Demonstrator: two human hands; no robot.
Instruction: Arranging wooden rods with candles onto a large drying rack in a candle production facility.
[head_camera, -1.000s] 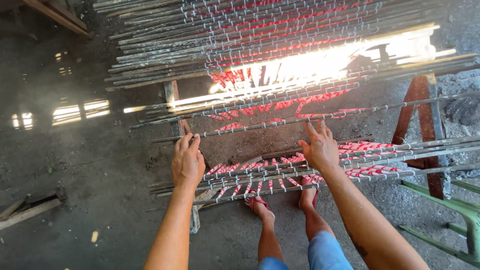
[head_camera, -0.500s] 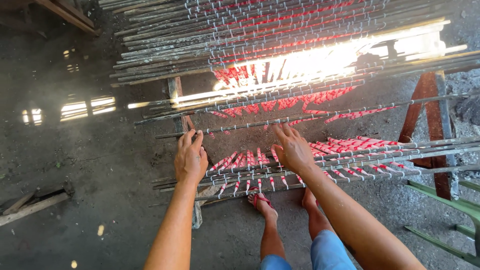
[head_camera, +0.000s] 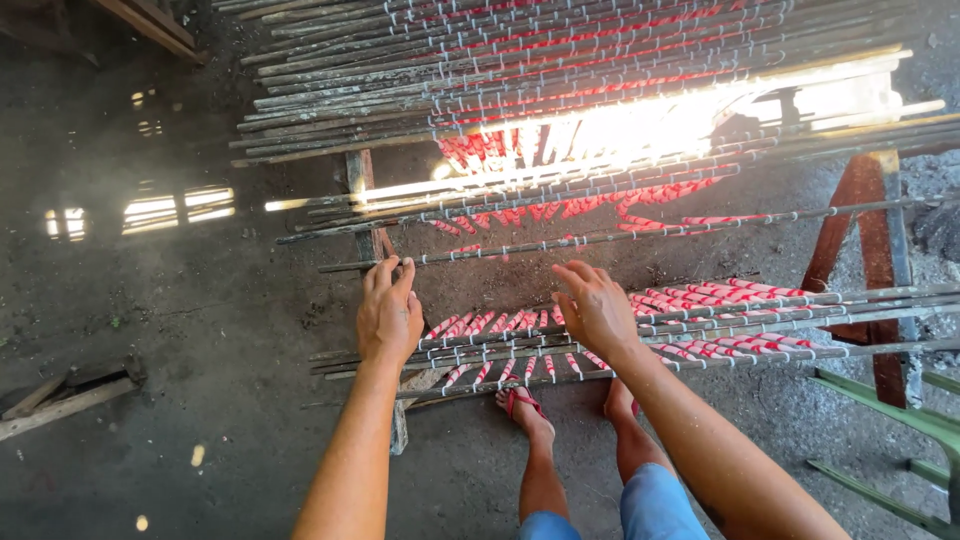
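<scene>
Nearest, two sandalled feet (head_camera: 525, 405) stand on dark ground under the rack. Above them the left hand (head_camera: 388, 312) lies flat, fingers loose, on the near bundle of thin metal rods (head_camera: 700, 335) strung with red-and-white striped sticks (head_camera: 480, 325), gripping nothing. The right hand (head_camera: 597, 305) rests on the same rods, fingers slightly curled; perhaps pinching one, unclear. Farther off, more loaded rods (head_camera: 560, 70) cross rust-red trestle legs (head_camera: 860, 210).

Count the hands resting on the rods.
2: the left hand lies on the rods near their left ends; the right hand lies on them further right, over the red-and-white pieces.
</scene>
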